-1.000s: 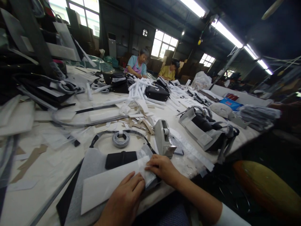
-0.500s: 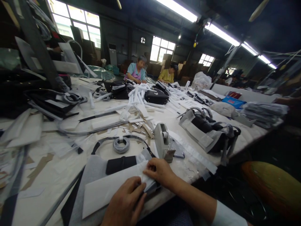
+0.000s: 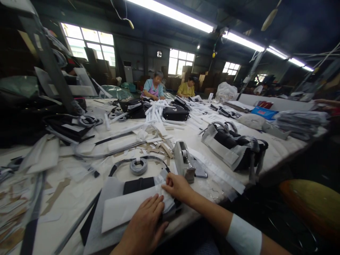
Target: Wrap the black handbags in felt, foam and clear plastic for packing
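A black bag (image 3: 135, 186), partly wrapped in translucent grey sheeting (image 3: 113, 187), lies in front of me with a white sheet (image 3: 122, 209) across it. My left hand (image 3: 146, 221) rests flat on that sheet, its fingers stretched out. At the sheet's right end my right hand (image 3: 178, 187) is closed, thumb and fingertips pinched together; whatever they hold is too small to make out. Just beyond the right hand stands a grey tape dispenser (image 3: 183, 163). Behind the bag lie its wrapped handle (image 3: 156, 160) and a coiled wrapped strap (image 3: 138, 166).
Cardboard scraps (image 3: 159, 148) litter the table, with white rolls (image 3: 156, 111) and a black bag (image 3: 175, 112) farther back. Another wrapped bag (image 3: 231, 148) lies at right. Two people (image 3: 154, 88) work across the table. A metal post (image 3: 53, 60) rises at left.
My left hand has gone from curled, pinching fingers to lying flat on the white sheet. The right hand stays pinched at the sheet's right end. My view has shifted slightly.
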Demonstrator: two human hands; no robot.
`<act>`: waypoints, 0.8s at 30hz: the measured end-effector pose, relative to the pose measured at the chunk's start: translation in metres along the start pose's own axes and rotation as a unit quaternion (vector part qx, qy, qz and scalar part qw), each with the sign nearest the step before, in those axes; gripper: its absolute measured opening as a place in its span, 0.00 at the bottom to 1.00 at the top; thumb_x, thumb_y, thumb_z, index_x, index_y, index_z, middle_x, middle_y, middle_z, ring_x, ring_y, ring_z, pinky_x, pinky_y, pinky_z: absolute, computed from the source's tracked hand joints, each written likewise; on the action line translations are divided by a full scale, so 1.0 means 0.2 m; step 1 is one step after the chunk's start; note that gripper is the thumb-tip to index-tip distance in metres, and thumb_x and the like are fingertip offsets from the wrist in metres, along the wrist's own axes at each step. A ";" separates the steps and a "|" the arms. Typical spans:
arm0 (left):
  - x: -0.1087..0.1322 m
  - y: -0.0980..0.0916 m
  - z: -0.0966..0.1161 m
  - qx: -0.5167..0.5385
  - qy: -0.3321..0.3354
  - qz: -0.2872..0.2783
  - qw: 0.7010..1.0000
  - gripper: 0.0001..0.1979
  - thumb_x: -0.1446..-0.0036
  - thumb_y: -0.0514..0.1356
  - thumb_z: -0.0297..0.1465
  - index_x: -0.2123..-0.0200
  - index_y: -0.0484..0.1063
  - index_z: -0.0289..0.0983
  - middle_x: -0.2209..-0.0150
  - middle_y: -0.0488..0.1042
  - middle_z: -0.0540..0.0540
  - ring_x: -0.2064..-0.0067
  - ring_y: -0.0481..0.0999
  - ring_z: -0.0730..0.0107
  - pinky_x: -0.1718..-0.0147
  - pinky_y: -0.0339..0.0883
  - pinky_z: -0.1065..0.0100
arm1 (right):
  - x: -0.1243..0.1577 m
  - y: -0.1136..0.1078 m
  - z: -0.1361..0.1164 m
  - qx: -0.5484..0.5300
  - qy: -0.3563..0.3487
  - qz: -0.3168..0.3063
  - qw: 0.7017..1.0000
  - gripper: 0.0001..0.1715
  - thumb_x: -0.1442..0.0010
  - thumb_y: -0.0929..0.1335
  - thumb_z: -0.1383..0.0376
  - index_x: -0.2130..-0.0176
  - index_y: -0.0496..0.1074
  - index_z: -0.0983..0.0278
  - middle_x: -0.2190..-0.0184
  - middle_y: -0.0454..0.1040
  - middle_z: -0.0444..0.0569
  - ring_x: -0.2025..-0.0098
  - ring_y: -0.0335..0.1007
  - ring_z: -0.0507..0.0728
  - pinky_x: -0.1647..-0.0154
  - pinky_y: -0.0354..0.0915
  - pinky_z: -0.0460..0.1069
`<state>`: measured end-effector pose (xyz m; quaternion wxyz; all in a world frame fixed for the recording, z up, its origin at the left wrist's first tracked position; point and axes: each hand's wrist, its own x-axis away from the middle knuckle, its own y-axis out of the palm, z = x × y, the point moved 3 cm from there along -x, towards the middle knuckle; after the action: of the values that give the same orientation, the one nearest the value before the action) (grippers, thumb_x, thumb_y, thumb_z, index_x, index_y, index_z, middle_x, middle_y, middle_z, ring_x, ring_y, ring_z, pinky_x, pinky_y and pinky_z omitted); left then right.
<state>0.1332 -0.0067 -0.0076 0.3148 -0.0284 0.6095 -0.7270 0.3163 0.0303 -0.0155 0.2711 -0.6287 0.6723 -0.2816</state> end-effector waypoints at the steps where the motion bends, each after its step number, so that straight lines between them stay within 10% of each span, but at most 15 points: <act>1: 0.00 0.00 0.00 -0.005 0.000 -0.011 1.000 0.23 0.44 0.62 0.33 0.45 0.67 0.37 0.42 0.73 0.40 0.42 0.72 0.53 0.44 0.70 0.51 | 0.01 -0.03 -0.01 -0.011 -0.003 -0.004 1.000 0.06 0.44 0.72 0.65 0.68 0.71 0.64 0.79 0.72 0.41 0.77 0.68 0.51 0.74 0.58 0.44; 10: 0.02 0.02 -0.02 -0.057 0.039 -0.002 0.998 0.25 0.45 0.61 0.33 0.44 0.65 0.35 0.41 0.71 0.40 0.42 0.72 0.53 0.46 0.72 0.54 | 0.11 -0.63 0.16 0.009 0.041 0.234 0.971 0.17 0.41 0.66 0.55 0.60 0.77 0.63 0.57 0.78 0.54 0.52 0.73 0.63 0.47 0.63 0.54; 24: 0.03 0.02 -0.02 -0.085 0.055 0.049 0.994 0.24 0.47 0.60 0.30 0.45 0.66 0.37 0.43 0.73 0.43 0.43 0.74 0.58 0.48 0.74 0.59 | -0.08 -0.52 0.29 -0.208 0.252 0.114 0.938 0.20 0.48 0.70 0.51 0.67 0.80 0.65 0.65 0.81 0.52 0.56 0.74 0.61 0.54 0.62 0.55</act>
<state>0.1279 -0.0068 -0.0146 0.3122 0.0150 0.6860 -0.6571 0.4309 0.0378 0.0194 -0.0132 -0.4987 0.8292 -0.2520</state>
